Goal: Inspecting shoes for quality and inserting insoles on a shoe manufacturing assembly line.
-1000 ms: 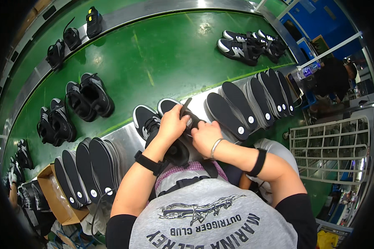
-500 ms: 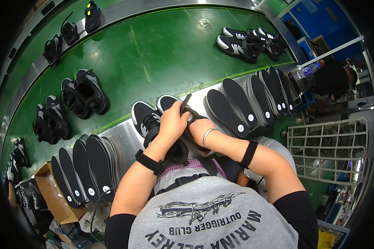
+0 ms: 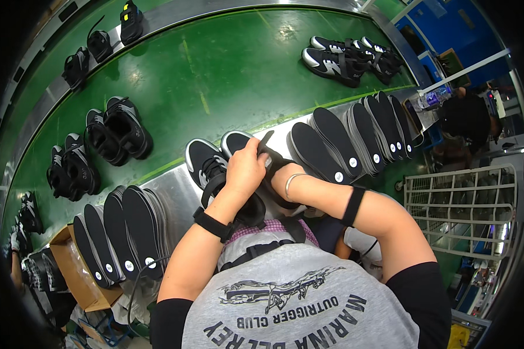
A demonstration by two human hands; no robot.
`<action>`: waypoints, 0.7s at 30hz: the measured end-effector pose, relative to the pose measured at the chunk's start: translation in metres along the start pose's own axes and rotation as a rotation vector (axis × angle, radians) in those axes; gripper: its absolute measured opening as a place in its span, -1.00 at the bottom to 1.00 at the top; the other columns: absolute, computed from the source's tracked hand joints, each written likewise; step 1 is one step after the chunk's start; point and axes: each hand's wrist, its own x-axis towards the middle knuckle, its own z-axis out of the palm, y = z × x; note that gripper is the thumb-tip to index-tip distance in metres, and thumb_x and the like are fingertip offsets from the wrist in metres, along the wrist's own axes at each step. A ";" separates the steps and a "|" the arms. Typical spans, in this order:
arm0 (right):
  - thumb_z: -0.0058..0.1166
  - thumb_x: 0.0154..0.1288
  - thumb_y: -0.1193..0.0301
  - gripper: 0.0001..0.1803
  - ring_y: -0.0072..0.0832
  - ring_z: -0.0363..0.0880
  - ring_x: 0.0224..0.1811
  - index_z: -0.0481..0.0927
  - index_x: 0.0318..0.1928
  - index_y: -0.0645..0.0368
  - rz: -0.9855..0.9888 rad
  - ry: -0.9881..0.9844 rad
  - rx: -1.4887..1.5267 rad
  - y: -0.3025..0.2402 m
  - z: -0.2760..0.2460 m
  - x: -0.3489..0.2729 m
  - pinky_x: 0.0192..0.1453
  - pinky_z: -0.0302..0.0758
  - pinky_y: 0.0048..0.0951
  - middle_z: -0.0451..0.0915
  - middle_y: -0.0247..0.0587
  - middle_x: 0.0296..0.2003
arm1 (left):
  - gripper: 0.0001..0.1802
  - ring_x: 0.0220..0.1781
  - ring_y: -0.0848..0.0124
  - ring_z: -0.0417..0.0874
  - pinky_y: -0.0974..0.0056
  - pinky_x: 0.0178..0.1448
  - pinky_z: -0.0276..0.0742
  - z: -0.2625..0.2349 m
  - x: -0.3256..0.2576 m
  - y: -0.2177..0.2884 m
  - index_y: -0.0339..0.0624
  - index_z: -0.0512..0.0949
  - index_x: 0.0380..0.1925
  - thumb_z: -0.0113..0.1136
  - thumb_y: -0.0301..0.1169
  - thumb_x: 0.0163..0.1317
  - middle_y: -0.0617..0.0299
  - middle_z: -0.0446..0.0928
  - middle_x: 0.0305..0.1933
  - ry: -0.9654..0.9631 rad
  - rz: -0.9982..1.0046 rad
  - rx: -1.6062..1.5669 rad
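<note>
The left hand [image 3: 245, 168] has its fingers clamped on a black sneaker [image 3: 241, 145] at the steel bench [image 3: 172, 192] edge, the right hand's fingers are hidden inside it; probably light, soft-walled, best gripped by the collar

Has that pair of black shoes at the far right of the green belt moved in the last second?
Cannot tell. The pair of black shoes sits at much the same spot on the green belt; slight shifts could be head motion.
</note>
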 end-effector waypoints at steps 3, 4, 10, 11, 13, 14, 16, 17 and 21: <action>-0.03 0.04 0.28 -0.67 -0.29 0.56 -0.21 0.54 -0.22 0.20 -0.013 0.095 0.295 0.001 0.002 -0.030 -0.06 0.39 -0.31 0.58 -0.10 -0.32 | -0.77 -0.32 -0.02 0.52 0.11 -0.26 0.41 -0.001 -0.001 -0.001 -0.27 0.39 -0.34 0.11 -0.43 0.00 -0.09 0.50 -0.45 0.005 0.019 0.012; -0.03 0.04 0.28 -0.67 -0.29 0.56 -0.21 0.54 -0.22 0.20 0.003 0.078 0.284 0.002 0.003 -0.037 -0.06 0.39 -0.31 0.58 -0.10 -0.32 | -0.77 -0.32 -0.02 0.52 0.11 -0.26 0.41 0.000 -0.001 -0.001 -0.27 0.39 -0.34 0.11 -0.43 0.00 -0.09 0.50 -0.45 -0.006 0.015 0.013; -0.13 0.00 0.29 -0.55 -0.22 0.44 -0.01 0.45 -0.08 0.25 -0.057 -0.092 0.286 0.005 0.013 -0.036 0.21 -0.15 0.13 0.49 0.00 -0.12 | -0.77 -0.33 -0.02 0.52 0.12 -0.27 0.41 0.004 0.001 -0.003 -0.28 0.40 -0.33 0.10 -0.43 0.00 -0.09 0.49 -0.46 0.001 0.026 0.016; -0.13 0.00 0.29 -0.55 -0.22 0.44 -0.01 0.45 -0.08 0.25 -0.052 -0.096 0.298 0.007 0.018 -0.033 0.21 -0.15 0.13 0.49 0.00 -0.12 | -0.76 -0.38 -0.05 0.52 0.04 -0.30 0.41 0.004 0.001 -0.004 -0.26 0.39 -0.34 0.12 -0.41 -0.02 -0.10 0.50 -0.51 0.031 0.076 0.000; -0.09 0.02 0.23 -0.47 -0.23 0.44 0.00 0.37 0.01 0.28 -0.056 0.010 0.446 0.013 0.028 -0.028 0.22 -0.01 -0.01 0.48 0.04 -0.10 | -0.76 -0.36 -0.02 0.53 0.07 -0.28 0.41 0.002 0.002 -0.006 -0.27 0.40 -0.34 0.12 -0.40 -0.02 -0.09 0.51 -0.49 -0.005 0.070 -0.044; -0.09 0.02 0.23 -0.47 -0.23 0.44 0.00 0.37 0.01 0.28 -0.053 0.015 0.439 0.016 0.033 -0.025 0.22 -0.01 -0.01 0.48 0.04 -0.10 | -0.76 -0.34 0.01 0.54 0.11 -0.26 0.42 0.000 0.003 -0.008 -0.28 0.40 -0.34 0.12 -0.40 -0.02 -0.08 0.51 -0.47 -0.036 0.061 -0.119; -0.05 0.05 0.18 -0.44 -0.33 0.46 -0.05 0.34 0.02 0.30 -0.150 0.395 1.134 0.019 0.041 -0.017 0.08 0.27 -0.25 0.50 0.00 -0.13 | -0.76 -0.38 0.13 0.53 0.19 -0.27 0.41 -0.004 0.003 -0.010 -0.29 0.40 -0.32 0.11 -0.42 0.01 -0.01 0.51 -0.45 -0.079 0.048 -0.139; 0.01 0.08 0.15 -0.45 -0.45 0.48 -0.14 0.37 -0.02 0.32 -0.153 0.370 1.531 0.019 0.042 -0.009 -0.14 0.40 -0.48 0.52 -0.07 -0.18 | -0.76 -0.41 0.26 0.53 0.28 -0.28 0.41 -0.006 0.004 -0.011 -0.31 0.39 -0.29 0.10 -0.43 0.03 0.05 0.50 -0.42 -0.129 0.009 -0.172; 0.00 0.14 0.24 -0.64 -0.50 0.51 -0.39 0.48 -0.22 0.33 -0.070 0.523 1.892 0.009 0.048 0.008 -0.24 0.41 -0.55 0.56 -0.19 -0.42 | -0.75 -0.33 0.12 0.55 0.22 -0.25 0.40 -0.008 0.004 -0.010 -0.28 0.42 -0.32 0.10 -0.37 0.00 -0.03 0.51 -0.43 -0.128 0.059 -0.238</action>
